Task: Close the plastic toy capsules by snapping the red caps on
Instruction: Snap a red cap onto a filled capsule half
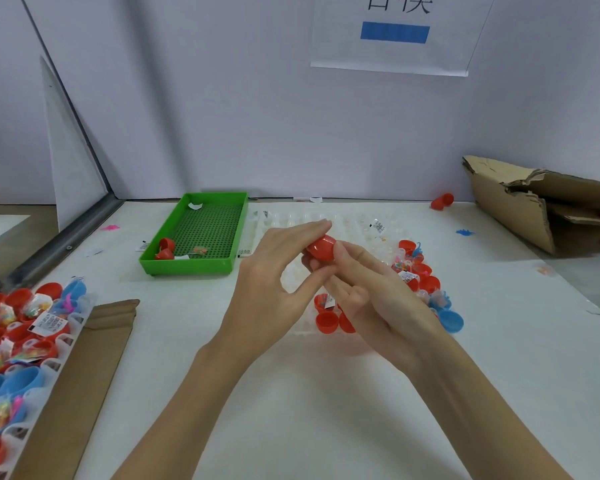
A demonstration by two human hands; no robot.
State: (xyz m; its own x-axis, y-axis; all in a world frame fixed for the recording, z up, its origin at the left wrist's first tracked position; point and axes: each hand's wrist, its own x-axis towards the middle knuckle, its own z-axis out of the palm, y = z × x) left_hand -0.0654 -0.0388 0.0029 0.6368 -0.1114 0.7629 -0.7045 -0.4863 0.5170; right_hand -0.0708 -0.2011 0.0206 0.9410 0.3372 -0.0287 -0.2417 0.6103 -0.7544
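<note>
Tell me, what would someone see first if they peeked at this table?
First, the two hands in the middle: the left hand and right hand hold a red capsule between their fingers, above the white table. Next, the bright green tray behind them to the left. Then the heap of red and blue capsules at the left edge.

wall (222,98): pale lilac | table (291,393): white | light: even

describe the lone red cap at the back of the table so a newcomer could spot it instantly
Start at the torn cardboard box at the table's far right, against the wall. Just left of its near corner, a single red cap lies tipped on its side on the white tabletop. Unlike the other red pieces, it sits alone, outside any tray.
</note>
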